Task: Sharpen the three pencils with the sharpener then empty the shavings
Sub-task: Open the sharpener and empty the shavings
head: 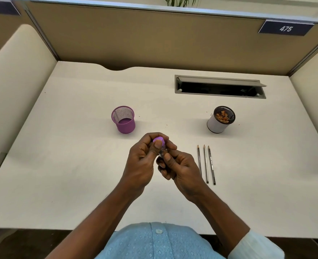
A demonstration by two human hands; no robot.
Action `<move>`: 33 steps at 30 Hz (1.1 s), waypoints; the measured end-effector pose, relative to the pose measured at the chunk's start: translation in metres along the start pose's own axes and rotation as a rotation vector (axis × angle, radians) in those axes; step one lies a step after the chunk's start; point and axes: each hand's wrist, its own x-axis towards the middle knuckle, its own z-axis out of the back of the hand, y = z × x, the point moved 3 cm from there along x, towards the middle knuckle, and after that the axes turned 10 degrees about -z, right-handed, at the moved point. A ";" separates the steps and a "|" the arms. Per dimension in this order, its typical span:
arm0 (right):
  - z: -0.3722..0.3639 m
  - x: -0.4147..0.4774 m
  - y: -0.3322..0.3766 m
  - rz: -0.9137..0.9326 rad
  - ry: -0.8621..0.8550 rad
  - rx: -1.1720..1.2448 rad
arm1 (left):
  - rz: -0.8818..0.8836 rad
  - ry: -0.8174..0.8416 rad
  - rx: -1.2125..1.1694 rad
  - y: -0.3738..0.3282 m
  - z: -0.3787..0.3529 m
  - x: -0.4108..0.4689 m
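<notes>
A small sharpener (159, 142) with a purple top and a clear shavings case is held above the middle of the desk. My left hand (142, 161) grips the purple part from the left. My right hand (180, 170) pinches the clear lower part from the right. Three pencils (206, 164) lie side by side on the desk just right of my right hand, their pointed tips facing away from me. A white cup with a black mesh inside (220, 121) stands at the back right and holds orange-brown shavings.
A purple mesh cup (124, 120) stands behind my left hand with nothing in it. An open cable slot (220, 87) is set into the desk (61, 165) at the back right. Brown partition panels wall the desk on three sides. A few shaving specks lie near the white cup.
</notes>
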 end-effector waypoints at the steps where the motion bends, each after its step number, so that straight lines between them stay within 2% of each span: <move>1: 0.000 0.001 0.001 0.011 -0.010 -0.020 | -0.002 -0.016 0.006 0.000 0.000 0.000; 6: -0.001 0.008 0.002 0.022 -0.034 -0.042 | -0.022 -0.069 0.008 -0.002 -0.001 0.003; 15: -0.005 0.007 -0.002 0.003 0.007 0.058 | -0.009 -0.041 0.001 -0.003 -0.001 0.004; 23: -0.005 0.004 -0.004 0.037 -0.078 0.057 | -0.007 -0.020 0.038 -0.003 -0.007 0.004; 33: -0.002 0.002 -0.003 0.015 -0.101 0.026 | -0.031 -0.004 0.025 -0.001 -0.006 0.002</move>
